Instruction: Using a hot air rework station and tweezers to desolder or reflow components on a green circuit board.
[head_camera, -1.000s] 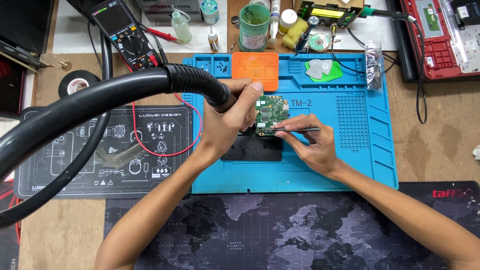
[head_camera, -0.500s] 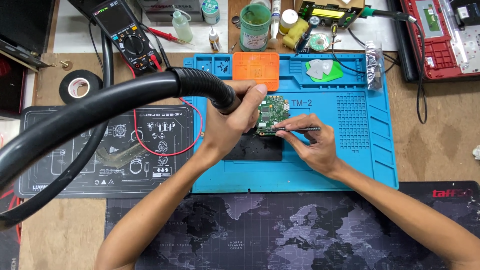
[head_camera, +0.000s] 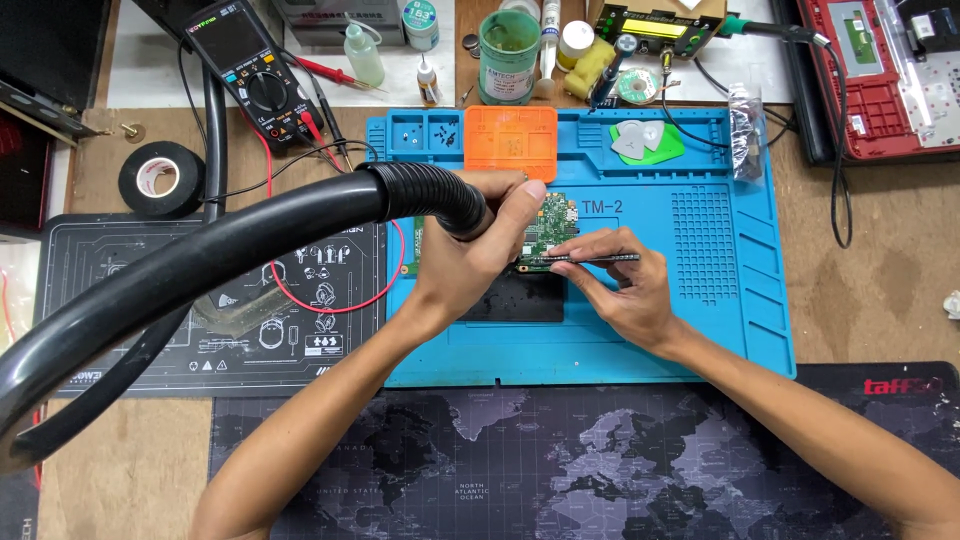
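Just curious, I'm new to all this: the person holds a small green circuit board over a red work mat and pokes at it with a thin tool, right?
Not quite: the mat is blue, not red, as the head view shows. The rest holds: the left hand holds the green board over it, and the right hand works at it with a thin dark tool.

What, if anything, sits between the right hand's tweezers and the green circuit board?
Nothing visible. The right hand holds the tweezers with tips at the lower edge of the circuit board, which the left hand holds up.
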